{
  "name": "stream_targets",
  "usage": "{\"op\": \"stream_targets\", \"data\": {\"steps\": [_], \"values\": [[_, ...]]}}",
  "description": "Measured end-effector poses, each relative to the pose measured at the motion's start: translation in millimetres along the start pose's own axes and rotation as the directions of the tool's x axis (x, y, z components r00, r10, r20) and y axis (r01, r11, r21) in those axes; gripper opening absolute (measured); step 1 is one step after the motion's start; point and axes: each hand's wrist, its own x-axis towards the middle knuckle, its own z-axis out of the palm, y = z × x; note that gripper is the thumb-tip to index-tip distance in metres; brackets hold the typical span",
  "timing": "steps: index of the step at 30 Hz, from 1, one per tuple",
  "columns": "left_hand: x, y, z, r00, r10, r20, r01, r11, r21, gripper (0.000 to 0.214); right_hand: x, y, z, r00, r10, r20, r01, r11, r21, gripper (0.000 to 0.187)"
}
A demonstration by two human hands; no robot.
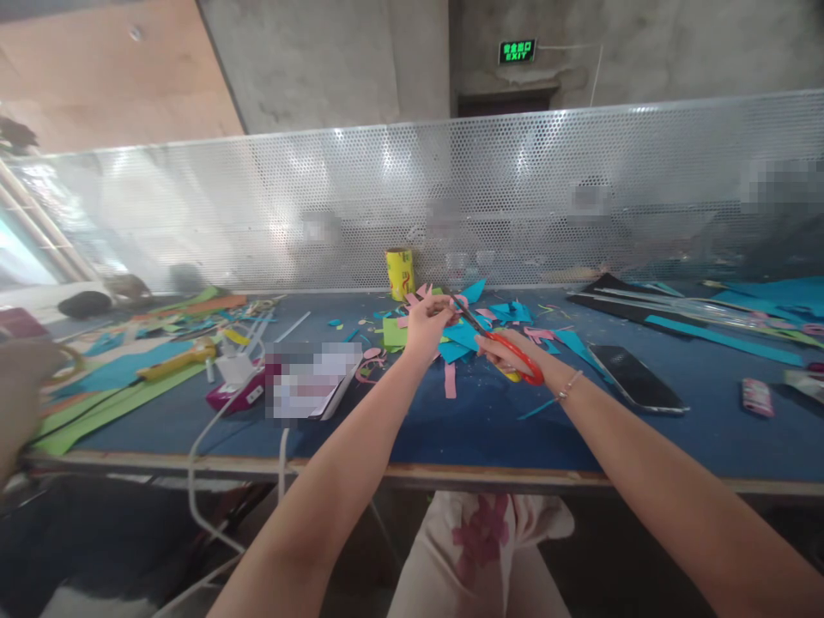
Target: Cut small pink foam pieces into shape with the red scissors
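My right hand (505, 350) grips red-handled scissors (508, 345), their blades pointing up-left toward my left hand. My left hand (426, 319) is closed in a pinch on a small pink paper piece (425, 293), held just above the blue table (463, 421). The scissor blades reach the paper beside my left fingers. Below both hands lies a heap of blue, green and pink paper scraps (463, 330). A pink strip (449, 379) lies on the table under my hands.
A yellow can (400, 273) stands by the perforated metal screen (451, 189). A dark phone (636, 378) lies right of my right arm. A blurred white object (309, 382), a yellow glue gun (173, 360) and white cables lie left. Another person's hand (26, 378) shows at far left.
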Motion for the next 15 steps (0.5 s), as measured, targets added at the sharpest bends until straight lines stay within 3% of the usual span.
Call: {"op": "stream_targets", "data": {"steps": [7,15], "values": [[1.5,-1.0,-1.2,1.000,-0.008,0.012,0.008,0.999,-0.036,0.009,5.3,6.7,-2.2,0.999,-0.035,0.011,0.035,0.999,0.000,0.037],[-3.3,4.7,2.6,0.999,-0.035,-0.001,0.035,0.998,-0.046,0.013,1.6,4.5,-0.5,0.994,-0.086,0.065,0.072,0.978,0.194,0.041]]}}
